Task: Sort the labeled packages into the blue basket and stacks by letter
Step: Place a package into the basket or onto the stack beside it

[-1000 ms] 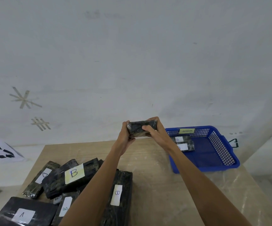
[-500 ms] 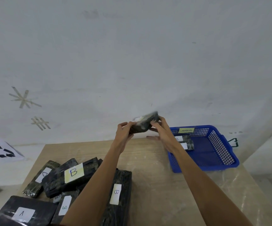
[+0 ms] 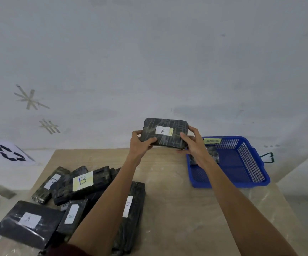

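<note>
I hold a black wrapped package labeled A [image 3: 165, 133] upright in front of me, above the table's far edge. My left hand [image 3: 141, 145] grips its left end and my right hand [image 3: 193, 143] grips its right end. The blue basket [image 3: 249, 163] stands at the far right of the table, with a dark package [image 3: 213, 154] inside, partly hidden by my right forearm. A pile of black packages lies at the near left, among them one labeled B [image 3: 83, 181] and one labeled A [image 3: 29, 219].
The wooden table [image 3: 177, 209] is bare between the pile and the basket. A long package [image 3: 131, 209] lies beside my left forearm. A recycling sign [image 3: 9, 153] and tape marks are on the wall at left. A cable lies on the floor at far left.
I have turned the package in both hands, from edge-on to face-on, and its A label now faces me. It sits slightly higher than before.
</note>
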Tool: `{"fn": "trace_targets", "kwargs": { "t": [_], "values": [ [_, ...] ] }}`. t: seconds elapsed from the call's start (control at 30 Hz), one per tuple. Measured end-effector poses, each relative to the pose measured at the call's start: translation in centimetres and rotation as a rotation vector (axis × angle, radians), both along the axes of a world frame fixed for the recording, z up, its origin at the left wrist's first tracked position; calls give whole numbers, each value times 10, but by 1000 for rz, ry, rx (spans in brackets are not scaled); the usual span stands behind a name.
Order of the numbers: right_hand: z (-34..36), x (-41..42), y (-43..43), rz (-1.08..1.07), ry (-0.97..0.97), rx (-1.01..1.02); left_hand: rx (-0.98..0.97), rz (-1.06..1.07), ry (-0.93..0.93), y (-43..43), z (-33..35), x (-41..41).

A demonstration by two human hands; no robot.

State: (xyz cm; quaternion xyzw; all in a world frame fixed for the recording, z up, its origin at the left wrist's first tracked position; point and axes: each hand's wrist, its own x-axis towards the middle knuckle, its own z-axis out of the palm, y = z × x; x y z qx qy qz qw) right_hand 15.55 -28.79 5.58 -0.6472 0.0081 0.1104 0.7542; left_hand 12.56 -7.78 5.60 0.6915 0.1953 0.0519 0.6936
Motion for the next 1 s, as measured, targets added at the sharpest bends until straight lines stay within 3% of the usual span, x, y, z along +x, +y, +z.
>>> {"fn": "trace_targets", "kwargs": {
  "t": [0.2, 0.7, 1.0],
  "values": [
    [-11, 13, -34, 17, -25, -287, 35, 1, 18, -20, -12, 0],
    [-54, 21, -129, -225, 127, -446, 40, -335, 122, -87, -42, 21],
    [-117, 43, -199, -132, 210, -668, 315, -249, 344, -129, -107, 47]
  ]
}}
